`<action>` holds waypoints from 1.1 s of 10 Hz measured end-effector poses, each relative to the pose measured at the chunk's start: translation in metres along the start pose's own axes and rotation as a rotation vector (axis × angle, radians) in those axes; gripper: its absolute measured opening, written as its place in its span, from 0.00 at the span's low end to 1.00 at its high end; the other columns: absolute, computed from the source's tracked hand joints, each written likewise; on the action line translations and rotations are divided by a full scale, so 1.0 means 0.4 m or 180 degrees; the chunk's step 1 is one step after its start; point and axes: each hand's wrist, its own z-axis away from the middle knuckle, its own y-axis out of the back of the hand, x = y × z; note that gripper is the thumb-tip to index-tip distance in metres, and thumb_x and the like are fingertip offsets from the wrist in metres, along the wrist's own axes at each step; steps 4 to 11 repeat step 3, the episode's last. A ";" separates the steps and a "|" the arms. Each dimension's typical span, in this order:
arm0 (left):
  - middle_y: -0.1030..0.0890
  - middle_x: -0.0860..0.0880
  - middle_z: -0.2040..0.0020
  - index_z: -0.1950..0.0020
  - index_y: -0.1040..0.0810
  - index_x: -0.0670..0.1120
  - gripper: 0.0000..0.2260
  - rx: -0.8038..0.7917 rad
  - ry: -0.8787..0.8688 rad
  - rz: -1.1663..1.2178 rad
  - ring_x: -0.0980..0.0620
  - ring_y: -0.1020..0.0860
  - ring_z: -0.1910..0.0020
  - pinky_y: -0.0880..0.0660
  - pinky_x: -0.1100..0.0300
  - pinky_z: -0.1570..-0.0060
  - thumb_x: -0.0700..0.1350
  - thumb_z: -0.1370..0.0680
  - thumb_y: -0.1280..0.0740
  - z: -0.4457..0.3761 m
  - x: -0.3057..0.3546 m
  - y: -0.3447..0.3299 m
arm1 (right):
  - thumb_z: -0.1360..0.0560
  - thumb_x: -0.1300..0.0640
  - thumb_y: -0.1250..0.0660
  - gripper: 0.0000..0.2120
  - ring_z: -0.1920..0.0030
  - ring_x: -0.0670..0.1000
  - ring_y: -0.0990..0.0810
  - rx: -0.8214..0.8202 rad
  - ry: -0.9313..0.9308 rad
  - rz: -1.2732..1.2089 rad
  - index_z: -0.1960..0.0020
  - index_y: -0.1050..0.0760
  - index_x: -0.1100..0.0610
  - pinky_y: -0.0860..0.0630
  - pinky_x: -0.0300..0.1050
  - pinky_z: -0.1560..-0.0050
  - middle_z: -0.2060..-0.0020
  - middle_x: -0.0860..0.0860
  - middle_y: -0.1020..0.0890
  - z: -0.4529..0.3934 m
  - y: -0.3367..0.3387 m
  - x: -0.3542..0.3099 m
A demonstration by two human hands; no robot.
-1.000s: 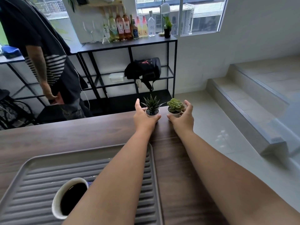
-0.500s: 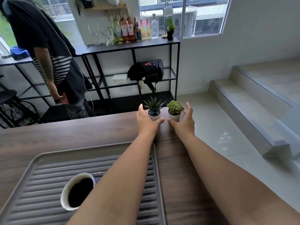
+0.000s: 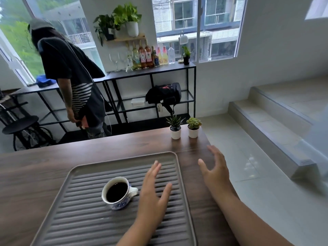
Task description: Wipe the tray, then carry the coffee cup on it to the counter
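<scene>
A grey ribbed tray [image 3: 85, 176] lies on the dark wooden counter [image 3: 35, 167]. On it stands a white cup with blue pattern [image 3: 117, 193], full of black coffee, handle pointing right. My left hand [image 3: 153, 189] hovers over the tray just right of the cup, fingers straight, holding nothing. My right hand [image 3: 215, 167] is above the bare counter right of the tray, fingers spread and empty.
Two small potted plants, a spiky one [image 3: 175, 127] and a succulent [image 3: 193, 126], stand at the counter's far right corner. A person [image 3: 72, 79] stands beyond the counter by black shelves [image 3: 150, 73] with bottles. Steps [image 3: 266, 125] rise at right.
Both hands let go of the two little pots and drew back toward me. The left hand now hovers over the tray. The view tilted up.
</scene>
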 end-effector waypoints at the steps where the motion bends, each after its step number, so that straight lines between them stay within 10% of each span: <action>1: 0.29 0.56 0.30 0.34 0.26 0.50 0.22 0.0222 -0.0418 -0.0132 0.57 0.31 0.31 0.36 0.64 0.32 0.52 0.27 0.33 0.136 -0.032 0.086 | 0.27 0.62 0.31 0.18 0.34 0.45 0.30 0.0018 0.0142 -0.0027 0.42 0.24 0.46 0.37 0.41 0.33 0.35 0.43 0.27 0.125 0.052 -0.037; 3: 0.43 0.64 0.24 0.26 0.42 0.63 0.19 -0.0203 -0.1040 -0.0944 0.60 0.47 0.24 0.27 0.52 0.43 0.58 0.18 0.52 0.318 -0.182 0.240 | 0.27 0.66 0.33 0.20 0.44 0.44 0.22 0.0161 -0.0042 -0.0370 0.52 0.20 0.40 0.27 0.41 0.42 0.45 0.33 0.21 0.312 0.120 -0.110; 11: 0.43 0.64 0.24 0.26 0.42 0.63 0.19 -0.0203 -0.1040 -0.0944 0.60 0.47 0.24 0.27 0.52 0.43 0.58 0.18 0.52 0.318 -0.182 0.240 | 0.27 0.66 0.33 0.20 0.44 0.44 0.22 0.0161 -0.0042 -0.0370 0.52 0.20 0.40 0.27 0.41 0.42 0.45 0.33 0.21 0.312 0.120 -0.110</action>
